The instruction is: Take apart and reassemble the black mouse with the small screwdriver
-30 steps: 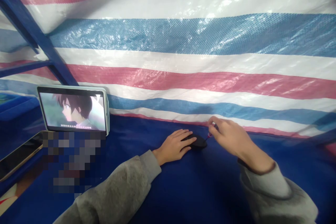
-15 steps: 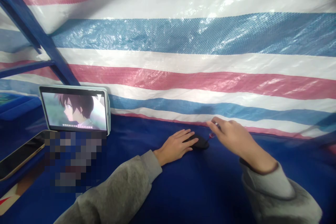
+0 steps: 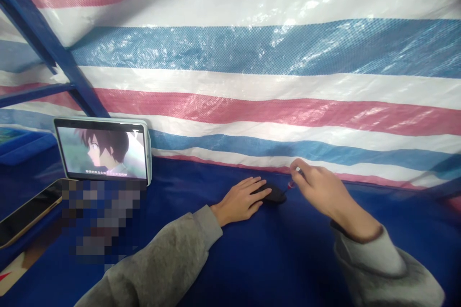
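Note:
A black computer mouse (image 3: 276,194), or a flat rounded thing much like one, lies on the blue tabletop. My left hand (image 3: 242,201) holds its left part, fingers stretched across the top and pressing down. In the closed fingers of my right hand (image 3: 317,184) is a small screwdriver (image 3: 291,184) with a reddish-purple part showing. Its thin shaft slants down to the mouse's right end, where the tip seems to touch. Most of the handle is hidden inside my right hand.
At the left a phone (image 3: 103,151) stands upright playing a cartoon. Another phone (image 3: 30,213) lies flat, beside a blurred-out patch. A blue tray (image 3: 30,151) sits behind them. Striped plastic sheeting (image 3: 252,115) hangs along the table's back edge, with a blue metal frame (image 3: 68,64) at left.
My right hand has shifted very slightly to the right and turned a little about the screwdriver. The left hand and the mouse stay almost in place.

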